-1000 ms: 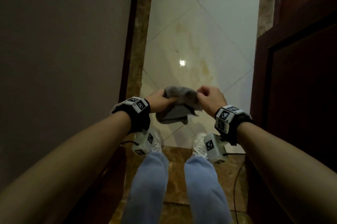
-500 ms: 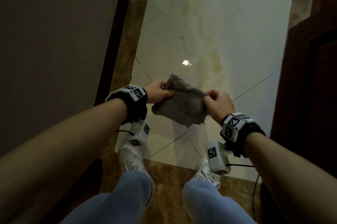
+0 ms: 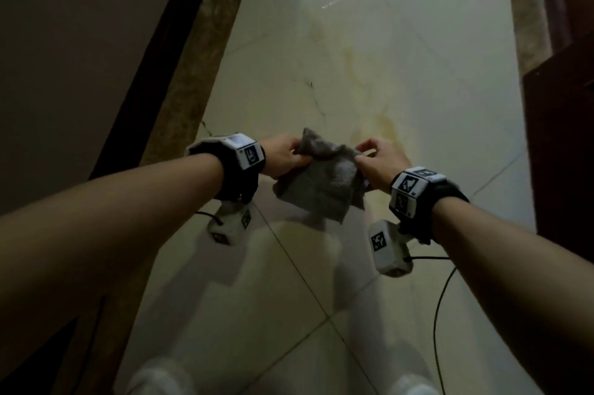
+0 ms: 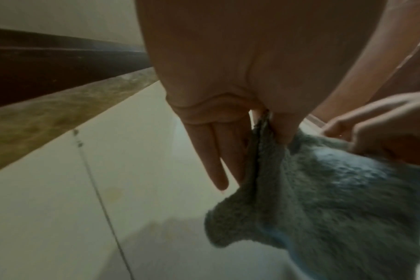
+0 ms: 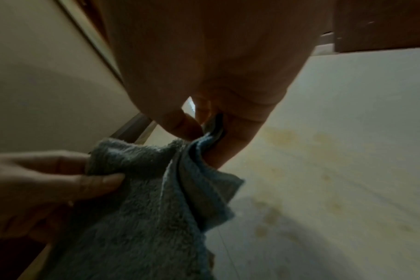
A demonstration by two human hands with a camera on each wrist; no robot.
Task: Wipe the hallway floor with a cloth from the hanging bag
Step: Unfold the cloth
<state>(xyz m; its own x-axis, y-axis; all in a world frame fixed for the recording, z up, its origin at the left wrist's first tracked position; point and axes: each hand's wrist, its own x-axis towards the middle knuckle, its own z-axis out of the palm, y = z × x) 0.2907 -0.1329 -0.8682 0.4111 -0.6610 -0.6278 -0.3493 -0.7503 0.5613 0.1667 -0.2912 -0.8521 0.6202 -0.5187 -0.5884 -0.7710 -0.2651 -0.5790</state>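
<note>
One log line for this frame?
phase: unfolding | grey terry cloth: held above floor | left hand: pinching | right hand: pinching | wiping: not begun

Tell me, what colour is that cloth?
Grey with a bluish tint, fluffy like a towel. The cloth shows best in the right wrist view.

Ahead I see pale floor (image 3: 401, 57) lying open between the wall (image 3: 80, 40) at left and the dark wooden door (image 3: 565, 143) at right.
</note>
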